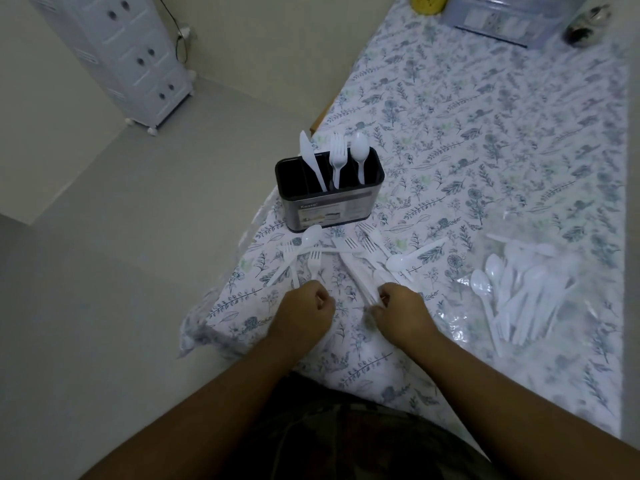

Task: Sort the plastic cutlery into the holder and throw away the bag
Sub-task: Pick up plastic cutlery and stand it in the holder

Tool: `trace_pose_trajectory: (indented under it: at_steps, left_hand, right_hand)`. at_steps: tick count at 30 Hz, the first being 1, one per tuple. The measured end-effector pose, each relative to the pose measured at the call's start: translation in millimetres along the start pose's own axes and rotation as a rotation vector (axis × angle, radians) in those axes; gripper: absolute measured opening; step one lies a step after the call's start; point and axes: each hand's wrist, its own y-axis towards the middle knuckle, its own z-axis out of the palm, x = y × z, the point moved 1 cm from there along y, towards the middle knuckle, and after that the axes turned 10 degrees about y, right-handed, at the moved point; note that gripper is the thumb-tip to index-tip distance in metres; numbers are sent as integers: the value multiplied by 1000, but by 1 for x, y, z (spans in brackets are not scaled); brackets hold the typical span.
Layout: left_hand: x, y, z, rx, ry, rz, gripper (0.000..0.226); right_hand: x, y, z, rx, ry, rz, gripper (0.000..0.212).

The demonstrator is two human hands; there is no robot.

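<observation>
- Both forearms enter from the bottom edge and converge over the near end of the flowered tablecloth (502, 140), above the person's dark patterned clothing.
- Left hand (304, 306): fingers curled into a fist. It sits at the handle end of a loose fork (313, 259); whether a handle is pinched inside cannot be determined from this view.
- Right hand (401, 306): fingers curled around the near ends of several knives (360, 282), which fan away from it toward the holder. Judgement: like pieces are being gathered by the handles so they can go in as one bundle.
- Holder (329, 188): a dark, divided container standing upright near the table's left edge, just beyond the loose pile. One knife (310, 157), forks (337, 157) and one spoon (360, 152) stand handle-down in separate compartments, working ends up. Judgement: these fix which type belongs in which slot.
- Loose cutlery: forks and two spoons lie scattered flat between the holder and the hands, some crossing one another.
- Clear bag (519, 306): lies flat to the right, well apart from the holder, with a batch of spoons (498, 289) on or in it; which cannot be told through the glare.
- Progress, as a judgement: sorting is at an early stage; the bag is not yet emptied or discarded.
</observation>
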Motion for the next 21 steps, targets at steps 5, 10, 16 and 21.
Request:
trace_pose_trajectory:
  at_steps: [5, 10, 16, 21]
  left_hand:
    - [-34, 11, 19, 278, -522, -343, 29]
    - [-32, 15, 32, 343, -675, -420, 29]
    - [-25, 10, 34, 377, -727, -447, 31]
    - [-28, 0, 36, 413, -641, -369, 30]
  right_hand:
    - [-11, -21, 3, 91, 285, 106, 29]
    - [-15, -32, 0, 155, 541, 174, 18]
    - [-31, -33, 0, 60, 733, 295, 16]
    - [-22, -31, -5, 4, 865, 352, 9]
